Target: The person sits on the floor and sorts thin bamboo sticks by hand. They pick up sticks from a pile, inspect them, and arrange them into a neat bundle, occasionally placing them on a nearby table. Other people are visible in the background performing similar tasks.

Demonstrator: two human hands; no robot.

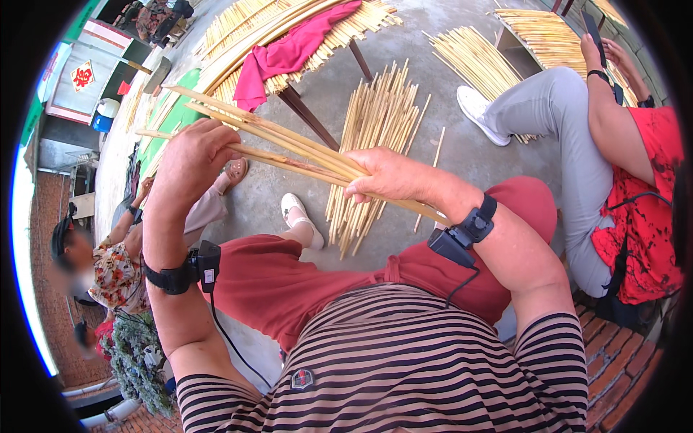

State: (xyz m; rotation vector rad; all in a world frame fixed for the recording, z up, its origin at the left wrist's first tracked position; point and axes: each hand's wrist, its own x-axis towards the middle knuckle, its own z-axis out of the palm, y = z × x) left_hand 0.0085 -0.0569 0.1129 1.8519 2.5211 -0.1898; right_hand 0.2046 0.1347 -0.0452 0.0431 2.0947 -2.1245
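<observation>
Several pale yellow peeled sticks (289, 138) slant in front of me, their far ends reaching up to the left. My right hand (390, 173) is closed round their near ends, thumb pressed on top. One thinner stick (278, 160) runs below the others from the right hand to my left hand (196, 153). The left fingers are closed on it, and its tip sticks out past that hand to the left. Below the held bunch, a loose pile of similar sticks (375, 126) lies on the grey floor, partly hidden by my right hand.
Ahead, a dark-legged table (314, 119) carries many sticks and a crimson cloth (289, 58). More sticks (476, 65) lie at the right by a second laden table (548, 40). A seated person in red (642, 209) is close on my right; another in a floral top (119, 263) is left.
</observation>
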